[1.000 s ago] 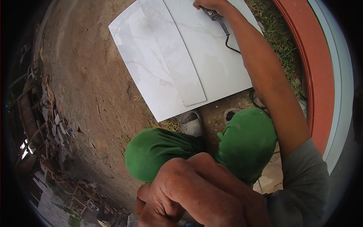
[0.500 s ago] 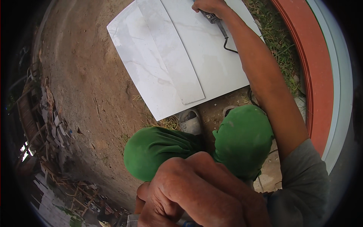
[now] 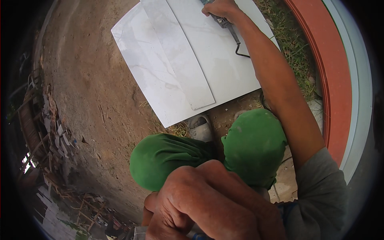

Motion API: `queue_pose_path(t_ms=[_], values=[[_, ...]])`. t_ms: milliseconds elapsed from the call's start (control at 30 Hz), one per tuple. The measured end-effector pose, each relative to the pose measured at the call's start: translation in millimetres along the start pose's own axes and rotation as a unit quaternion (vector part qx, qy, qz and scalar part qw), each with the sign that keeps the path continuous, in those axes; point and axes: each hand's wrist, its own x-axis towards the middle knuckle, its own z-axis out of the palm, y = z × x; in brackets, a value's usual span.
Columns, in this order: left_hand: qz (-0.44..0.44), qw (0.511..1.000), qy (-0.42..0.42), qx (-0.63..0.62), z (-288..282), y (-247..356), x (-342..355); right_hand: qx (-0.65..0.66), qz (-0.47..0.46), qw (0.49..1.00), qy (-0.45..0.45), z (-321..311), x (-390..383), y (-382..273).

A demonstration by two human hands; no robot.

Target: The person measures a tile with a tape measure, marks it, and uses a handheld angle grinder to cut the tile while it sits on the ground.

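Observation:
My right hand (image 3: 225, 9) is closed around the corded angle grinder (image 3: 222, 21) at the top of the view. The grinder has a teal body and a dark rear end; its front lies beyond the frame. It sits over a large white veined tile (image 3: 224, 60), and its black cord droops onto the surface. A narrower pale strip (image 3: 188, 68) lies lengthwise on the tile, left of the grinder. Low in the view and very close, my left hand (image 3: 212, 196) is bent into a fist. Its fingertips, and anything within them, are hidden.
My green-covered knees (image 3: 256, 148) and a grey sandal (image 3: 200, 128) are at the tile's near edge. Grass (image 3: 296, 52) and a red-and-white ledge (image 3: 338, 80) run along the right. Bare dirt (image 3: 92, 80) spreads left toward piled wood scraps (image 3: 60, 140).
The view has shifted slightly. More of the grinder's teal body shows at the top, with my right hand still around it. My left hand stays in nearly the same place.

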Motion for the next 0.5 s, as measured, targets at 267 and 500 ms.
queue_pose_path(t_ms=[267, 500], values=[[-0.005, 0.999, -0.035, 0.009, -4, 0, 0, 0.008, 0.015, 0.999, -0.027, -3, -11, 6], [-0.063, 0.986, -0.152, 0.036, -13, 7, 10, -0.008, -0.005, 1.0, -0.009, -4, -17, 13]])
